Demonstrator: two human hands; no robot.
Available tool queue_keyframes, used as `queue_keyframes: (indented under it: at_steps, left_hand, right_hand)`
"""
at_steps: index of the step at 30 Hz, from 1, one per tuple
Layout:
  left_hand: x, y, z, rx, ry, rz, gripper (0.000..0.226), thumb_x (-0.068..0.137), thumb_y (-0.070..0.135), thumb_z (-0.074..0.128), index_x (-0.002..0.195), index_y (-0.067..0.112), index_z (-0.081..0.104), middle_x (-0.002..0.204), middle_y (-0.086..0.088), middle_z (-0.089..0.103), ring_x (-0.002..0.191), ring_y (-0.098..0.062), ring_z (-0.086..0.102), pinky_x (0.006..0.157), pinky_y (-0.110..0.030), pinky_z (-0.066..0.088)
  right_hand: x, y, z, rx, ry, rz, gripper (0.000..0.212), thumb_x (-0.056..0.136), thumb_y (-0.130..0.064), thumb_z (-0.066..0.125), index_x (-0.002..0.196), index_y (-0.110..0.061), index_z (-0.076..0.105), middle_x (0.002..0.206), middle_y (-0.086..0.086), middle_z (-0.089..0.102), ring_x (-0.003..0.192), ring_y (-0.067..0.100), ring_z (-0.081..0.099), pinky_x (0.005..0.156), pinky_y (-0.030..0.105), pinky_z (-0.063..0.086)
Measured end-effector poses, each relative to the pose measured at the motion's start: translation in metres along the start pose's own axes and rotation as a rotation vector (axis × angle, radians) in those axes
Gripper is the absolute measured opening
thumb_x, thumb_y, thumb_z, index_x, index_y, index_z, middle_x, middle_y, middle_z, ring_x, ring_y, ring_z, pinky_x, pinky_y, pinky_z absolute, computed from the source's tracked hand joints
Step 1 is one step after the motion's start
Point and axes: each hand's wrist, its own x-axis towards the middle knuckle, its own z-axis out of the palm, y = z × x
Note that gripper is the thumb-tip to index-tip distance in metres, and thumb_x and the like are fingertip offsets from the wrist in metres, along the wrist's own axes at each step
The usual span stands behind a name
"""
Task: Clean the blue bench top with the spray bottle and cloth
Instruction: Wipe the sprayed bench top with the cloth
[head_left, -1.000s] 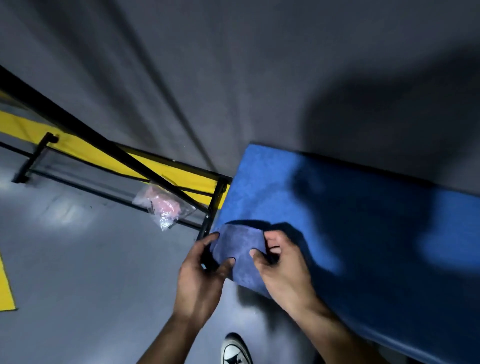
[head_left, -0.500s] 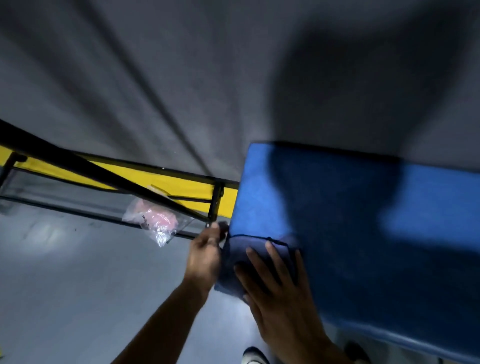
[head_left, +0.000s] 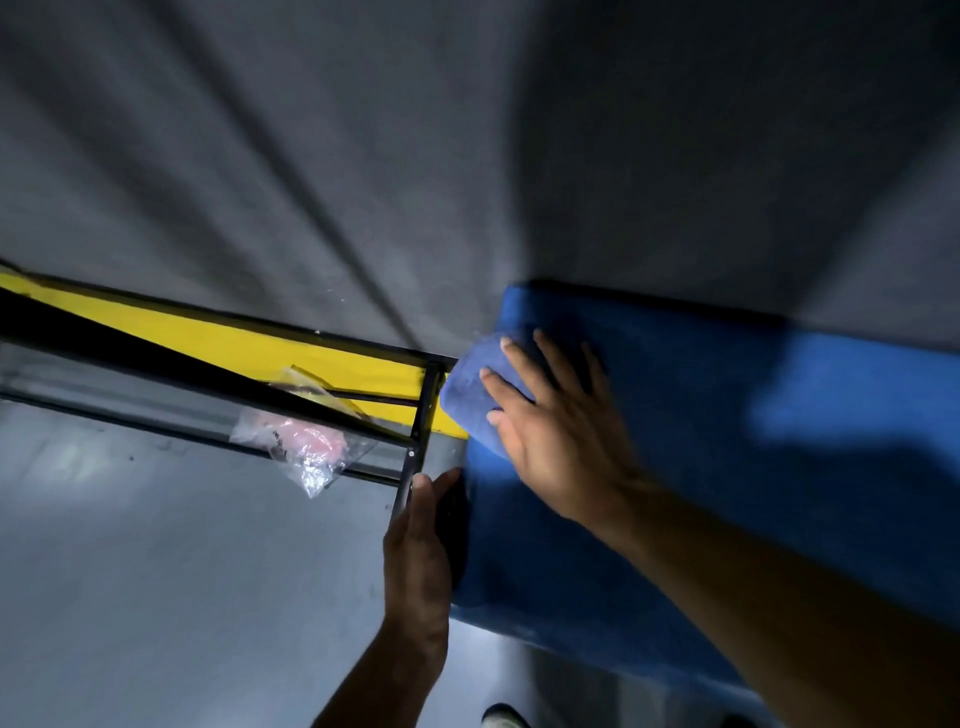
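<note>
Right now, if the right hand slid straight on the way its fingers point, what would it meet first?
Probably nothing solid: the right hand, flat on the blue cloth, points at the blue bench top's far left corner, with the grey wall beyond. Depth is unclear.

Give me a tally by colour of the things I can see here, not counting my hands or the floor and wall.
Blue: 2, the bench top and the cloth
Yellow: 1, the strip behind the black frame
Pink: 1, the contents of the clear plastic bag
Black: 1, the metal frame
Total: 5

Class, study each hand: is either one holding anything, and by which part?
The right hand presses flat on the cloth at the bench top far-left corner, not gripping. The left hand rests against the bench's end, holding nothing.
</note>
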Motion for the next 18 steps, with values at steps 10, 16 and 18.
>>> queue_keyframes:
  at_steps: [10, 16, 18]
  left_hand:
    - [-0.008, 0.001, 0.002, 0.030, -0.016, 0.030, 0.042, 0.104, 0.043, 0.048, 0.087, 0.030, 0.084, 0.098, 0.007, 0.081, 0.103, -0.013, 0.073, 0.094, -0.031, 0.051]
    - [-0.003, -0.007, -0.003, 0.003, 0.011, 0.012, 0.052, 0.095, 0.063, 0.049, 0.109, 0.021, 0.077, 0.113, 0.004, 0.078, 0.114, -0.018, 0.069, 0.094, -0.035, 0.053]
    - [-0.003, -0.009, -0.008, -0.002, -0.017, 0.004, 0.066, 0.086, 0.077, 0.049, 0.114, 0.022, 0.072, 0.124, 0.000, 0.074, 0.121, -0.022, 0.066, 0.104, -0.046, 0.052]
  right_hand:
    - [0.017, 0.001, 0.011, -0.037, 0.093, 0.080, 0.046, 0.100, -0.042, 0.042, 0.133, -0.022, 0.066, 0.152, 0.005, 0.052, 0.143, 0.035, 0.043, 0.118, 0.062, 0.027]
    - [-0.037, -0.038, -0.004, 0.146, 0.155, 0.145, 0.047, 0.099, -0.043, 0.049, 0.134, -0.017, 0.065, 0.150, 0.007, 0.056, 0.146, 0.037, 0.040, 0.118, 0.062, 0.027]
    - [-0.089, -0.056, -0.005, 0.184, 0.110, 0.082, 0.049, 0.100, -0.044, 0.049, 0.140, -0.018, 0.060, 0.155, 0.006, 0.051, 0.150, 0.035, 0.035, 0.119, 0.061, 0.027]
